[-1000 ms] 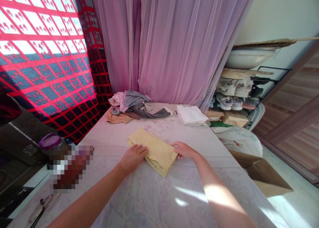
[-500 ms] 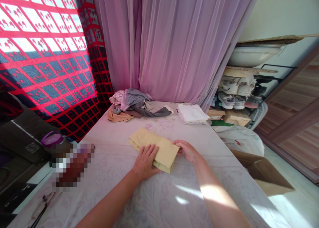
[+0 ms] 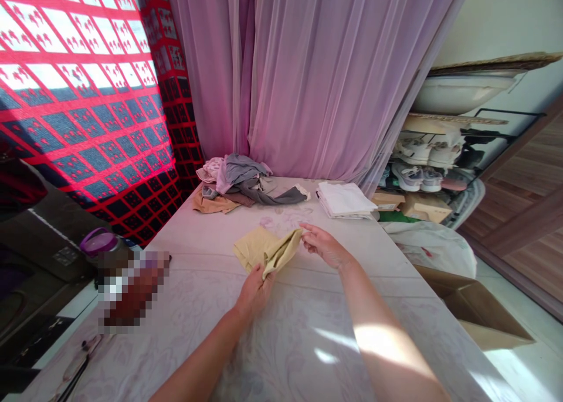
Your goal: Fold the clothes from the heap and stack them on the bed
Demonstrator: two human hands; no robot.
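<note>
A pale yellow cloth (image 3: 259,248) lies partly folded on the table (image 3: 281,343), which has a light floral cover. My left hand (image 3: 255,289) pinches the cloth's near corner and lifts it off the cover. My right hand (image 3: 323,245) pinches the far right corner, so the raised edge stretches between both hands. The rest of the cloth rests flat behind that edge.
A heap of mixed clothes (image 3: 240,184) sits at the table's far left. A stack of folded white cloth (image 3: 345,200) lies at the far right. A purple-lidded jar (image 3: 97,243) stands left of the table. An open cardboard box (image 3: 472,305) and a shoe rack (image 3: 433,162) are on the right.
Both hands went from pressing flat on the yellow cloth to pinching its right edge and lifting it up and toward the far side.
</note>
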